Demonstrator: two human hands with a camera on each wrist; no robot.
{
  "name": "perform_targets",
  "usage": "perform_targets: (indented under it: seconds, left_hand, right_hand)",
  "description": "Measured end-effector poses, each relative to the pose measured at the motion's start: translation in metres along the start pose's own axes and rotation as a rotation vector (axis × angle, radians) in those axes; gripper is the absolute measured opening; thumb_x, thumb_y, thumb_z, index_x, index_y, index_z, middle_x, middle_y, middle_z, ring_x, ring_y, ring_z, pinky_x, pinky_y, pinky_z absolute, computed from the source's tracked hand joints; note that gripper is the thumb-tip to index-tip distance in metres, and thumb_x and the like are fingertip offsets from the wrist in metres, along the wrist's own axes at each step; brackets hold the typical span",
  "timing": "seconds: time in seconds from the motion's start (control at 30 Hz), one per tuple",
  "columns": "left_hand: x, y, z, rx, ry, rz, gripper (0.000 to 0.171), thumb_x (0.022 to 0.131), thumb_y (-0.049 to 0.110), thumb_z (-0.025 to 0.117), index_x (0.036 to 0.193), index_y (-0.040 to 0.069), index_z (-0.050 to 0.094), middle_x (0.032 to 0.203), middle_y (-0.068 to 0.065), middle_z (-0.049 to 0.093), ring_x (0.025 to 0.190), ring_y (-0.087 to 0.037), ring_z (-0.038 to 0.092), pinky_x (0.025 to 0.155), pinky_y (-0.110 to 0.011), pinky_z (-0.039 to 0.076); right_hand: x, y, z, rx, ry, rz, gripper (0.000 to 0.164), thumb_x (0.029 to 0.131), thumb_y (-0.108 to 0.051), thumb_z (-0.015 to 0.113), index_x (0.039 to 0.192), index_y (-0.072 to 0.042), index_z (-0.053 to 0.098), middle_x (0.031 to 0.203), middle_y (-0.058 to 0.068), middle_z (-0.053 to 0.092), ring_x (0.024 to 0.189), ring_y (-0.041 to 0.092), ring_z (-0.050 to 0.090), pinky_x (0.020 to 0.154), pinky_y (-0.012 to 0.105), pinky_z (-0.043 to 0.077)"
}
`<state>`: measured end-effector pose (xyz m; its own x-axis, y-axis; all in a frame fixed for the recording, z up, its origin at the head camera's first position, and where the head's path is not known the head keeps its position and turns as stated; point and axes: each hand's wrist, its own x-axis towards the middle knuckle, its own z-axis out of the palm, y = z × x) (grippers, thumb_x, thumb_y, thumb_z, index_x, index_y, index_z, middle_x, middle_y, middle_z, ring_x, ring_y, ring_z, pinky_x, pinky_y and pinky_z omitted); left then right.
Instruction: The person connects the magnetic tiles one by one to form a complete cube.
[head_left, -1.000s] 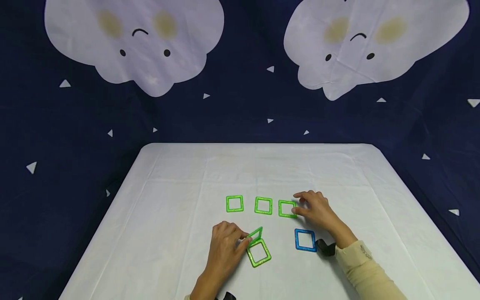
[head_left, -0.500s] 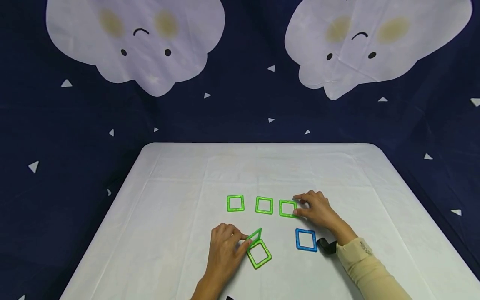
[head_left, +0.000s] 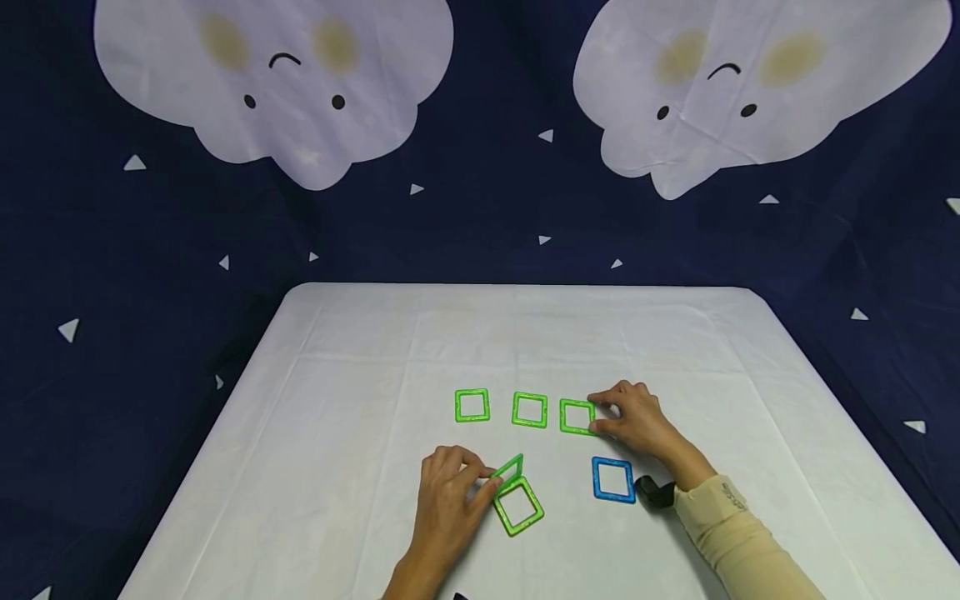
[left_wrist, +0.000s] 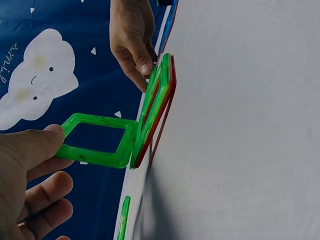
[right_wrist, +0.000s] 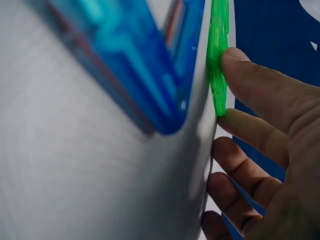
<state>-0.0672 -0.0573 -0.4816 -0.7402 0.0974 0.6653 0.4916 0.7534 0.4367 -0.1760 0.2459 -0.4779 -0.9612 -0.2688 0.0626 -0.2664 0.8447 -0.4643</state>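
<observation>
My left hand [head_left: 448, 504] pinches a green square magnetic tile [left_wrist: 95, 156] between thumb and forefinger, holding it tilted up. One edge of that tile meets a second green square tile [head_left: 528, 524] lying on the table, which shows a red underside in the left wrist view. Farther right, my right hand [head_left: 637, 423] has thumb and forefinger at the right edge of another green square tile [head_left: 563, 416], the last of a row. In the right wrist view the thumb lies against this green tile [right_wrist: 218, 65], and the other fingers are spread below.
Two more green square tiles, a left one [head_left: 458, 406] and a middle one [head_left: 516, 409], complete the row. A blue square tile [head_left: 596, 479] lies beside the dark wrist camera [head_left: 654, 492]. All are on a white table [head_left: 360, 400] before a dark blue cloud-print cloth [head_left: 480, 208].
Both hands keep their holds with barely any movement. The left hand has dropped slightly toward me; the whole head view has shifted a little.
</observation>
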Motion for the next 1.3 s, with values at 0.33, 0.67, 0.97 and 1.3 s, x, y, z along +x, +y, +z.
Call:
perform_targets:
  seconds: [0.33,0.67,0.97,1.3]
  left_hand:
    - [-0.002,0.0007,0.0037,-0.076,0.027,-0.05,0.017,0.063,0.022,0.086,0.073,0.016,0.073,0.077,0.009,0.057,0.081,-0.008,0.05,0.079,-0.028,0.037]
    - [-0.0042,0.002,0.0061,-0.075,0.014,-0.073,0.017,0.063,0.022,0.086,0.073,0.016,0.074,0.077,0.009,0.058,0.079,-0.006,0.05,0.079,-0.027,0.038]
    - [-0.0045,0.0031,0.0051,-0.087,-0.024,-0.125,0.014,0.066,0.022,0.085,0.074,0.02,0.074,0.071,0.014,0.057,0.069,0.001,0.048,0.071,-0.018,0.038]
    - [-0.0045,0.0028,0.005,-0.109,-0.057,-0.169,0.013,0.068,0.023,0.084,0.075,0.02,0.074,0.072,0.015,0.058,0.071,0.001,0.05,0.071,-0.019,0.039]
  right_hand:
    - [0.0004,0.0015,0.0005,0.008,0.008,0.0,0.041,0.076,-0.028,0.077,0.113,-0.013,0.067,0.103,0.008,0.061,0.088,0.021,0.043,0.078,0.037,0.028]
    - [0.0011,0.0043,0.0018,0.065,0.026,0.001,0.036,0.077,-0.023,0.077,0.108,-0.012,0.063,0.1,0.007,0.063,0.091,0.023,0.046,0.081,0.039,0.029]
    - [0.0013,0.0064,0.0009,0.194,0.041,0.035,0.027,0.078,-0.015,0.074,0.102,-0.013,0.061,0.089,0.001,0.066,0.085,0.019,0.042,0.079,0.036,0.024]
    - [-0.0004,0.0043,-0.0035,0.243,0.033,0.043,0.024,0.084,-0.007,0.068,0.105,-0.011,0.058,0.08,-0.001,0.064,0.076,0.011,0.052,0.074,0.029,0.039]
